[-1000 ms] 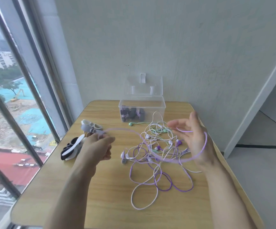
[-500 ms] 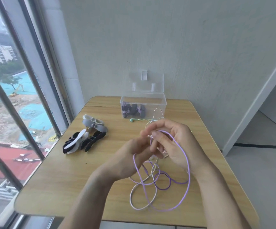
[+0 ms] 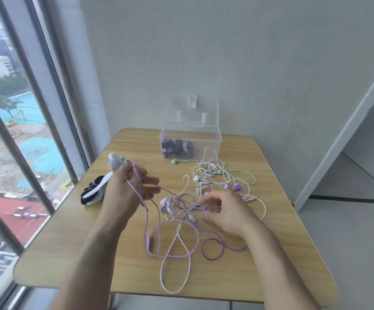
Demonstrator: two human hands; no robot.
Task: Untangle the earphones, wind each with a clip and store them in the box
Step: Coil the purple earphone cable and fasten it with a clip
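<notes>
A tangle of purple, white and green earphones (image 3: 206, 198) lies across the middle of the wooden table (image 3: 74, 247). My left hand (image 3: 127, 189) is raised to the left of it and holds a purple cable (image 3: 146, 222) that hangs down in a loop to the table. My right hand (image 3: 228, 211) rests low over the tangle with its fingers curled into the cords, pinching at them. A clear plastic box (image 3: 190, 142) with its lid up stands at the far edge and holds dark wound bundles. Black, white and grey clips (image 3: 96, 191) lie to the left.
A window with metal frames (image 3: 36, 90) runs along the left side of the table. A grey wall stands right behind the box. A green earbud (image 3: 175, 161) lies just in front of the box. Bare floor lies to the right of the table.
My hands were together over the tangle; they have parted. The left hand rose to the left with the purple cable, and the right hand dropped onto the tangle.
</notes>
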